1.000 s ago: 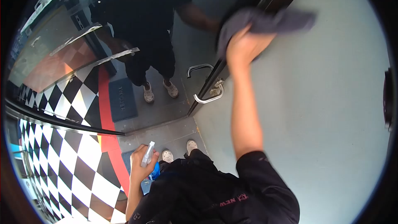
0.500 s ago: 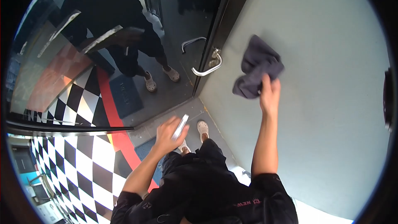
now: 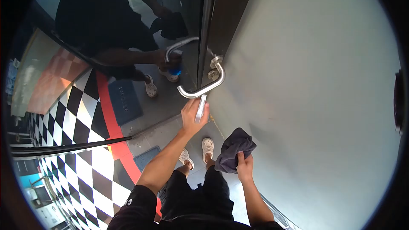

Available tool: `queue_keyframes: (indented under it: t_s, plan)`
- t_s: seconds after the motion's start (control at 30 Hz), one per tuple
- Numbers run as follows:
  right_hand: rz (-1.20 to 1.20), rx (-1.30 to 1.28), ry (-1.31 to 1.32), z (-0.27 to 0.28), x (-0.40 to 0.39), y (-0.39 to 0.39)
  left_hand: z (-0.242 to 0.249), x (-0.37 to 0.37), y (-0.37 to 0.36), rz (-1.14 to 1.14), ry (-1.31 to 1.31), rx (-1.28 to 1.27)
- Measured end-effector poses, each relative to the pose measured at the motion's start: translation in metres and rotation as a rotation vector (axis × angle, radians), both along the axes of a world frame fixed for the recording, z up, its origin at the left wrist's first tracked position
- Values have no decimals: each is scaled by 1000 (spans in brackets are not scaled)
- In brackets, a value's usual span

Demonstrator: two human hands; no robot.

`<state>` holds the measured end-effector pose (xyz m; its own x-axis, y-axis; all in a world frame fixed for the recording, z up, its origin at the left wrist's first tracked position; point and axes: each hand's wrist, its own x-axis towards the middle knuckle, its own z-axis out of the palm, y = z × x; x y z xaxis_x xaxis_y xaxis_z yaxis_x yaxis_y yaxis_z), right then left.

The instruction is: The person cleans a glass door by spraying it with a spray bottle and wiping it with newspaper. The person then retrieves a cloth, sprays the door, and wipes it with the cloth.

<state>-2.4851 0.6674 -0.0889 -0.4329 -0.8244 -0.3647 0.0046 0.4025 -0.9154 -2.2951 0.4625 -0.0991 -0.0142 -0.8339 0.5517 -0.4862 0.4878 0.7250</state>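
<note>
My left hand (image 3: 194, 117) is closed around a spray bottle, its white head (image 3: 201, 108) seen from above. Most of the bottle is hidden under the hand, but blue shows in its reflection (image 3: 174, 71) in the dark glass. The bottle's head is right at the underside of a silver lever handle (image 3: 208, 88) on the pale grey door (image 3: 306, 93). Lower and to the right, my right hand (image 3: 245, 167) grips a bunched dark grey cloth (image 3: 235, 150), which overlaps the door's lower part in this view.
A dark glossy panel (image 3: 128, 30) on the left mirrors a person and the handle. Behind it lies a black-and-white checkered floor (image 3: 91, 166) with a red border (image 3: 114, 130). A dark mat (image 3: 146, 158) lies near my light clogs (image 3: 208, 145).
My right hand has brought the cloth down and left, away from the upper door. My left hand has moved up and right with the spray bottle to the lever handle.
</note>
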Motion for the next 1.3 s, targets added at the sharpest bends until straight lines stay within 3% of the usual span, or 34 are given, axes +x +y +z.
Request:
queue_keyframes:
  t_s: [0.1, 0.2, 0.43, 0.5, 0.57, 0.77, 0.8, 0.9, 0.93, 1.0, 1.07, 1.13, 1.2, 1.3]
  plan:
    - [145, -72, 112, -55, -3, -12, -13, -7, -25, -5, 65, 3]
    - [234, -153, 215, -73, -2, -30, -18, -10, -42, -23, 48, -122]
    - [215, -404, 155, -156, 15, -77, -24, -9, -65, -34, -27, -267]
    - [202, -497, 153, -181, 21, -89, -35, -9, -69, -51, -18, -137]
    - [178, -587, 120, -206, 27, -97, -57, -4, -70, -47, -118, -170]
    - [19, -895, 196, -243, 37, -140, -144, 4, -66, -90, -55, -226]
    - [61, -958, 365, -256, 34, -149, -162, 8, -63, -78, -110, -183]
    - [94, -1118, 406, -277, 40, -175, -215, 22, -48, -53, -160, -155]
    - [34, -1027, 322, -280, 49, -184, -230, 29, -40, -51, -149, -171]
    - [190, -1101, 766, -301, 49, -221, -252, 48, -15, -56, -124, -160]
    - [376, -964, 922, -322, 67, -257, -273, 67, 14, -40, -87, -103]
    - [292, -1074, 1065, -355, 86, -288, -295, 87, 46, -14, -110, -41]
    - [141, -1224, 1152, -320, 87, -308, -302, 104, 72, 4, -160, 12]
    - [-69, -1396, 1151, -205, 93, -320, -299, 120, 104, 34, -177, 116]
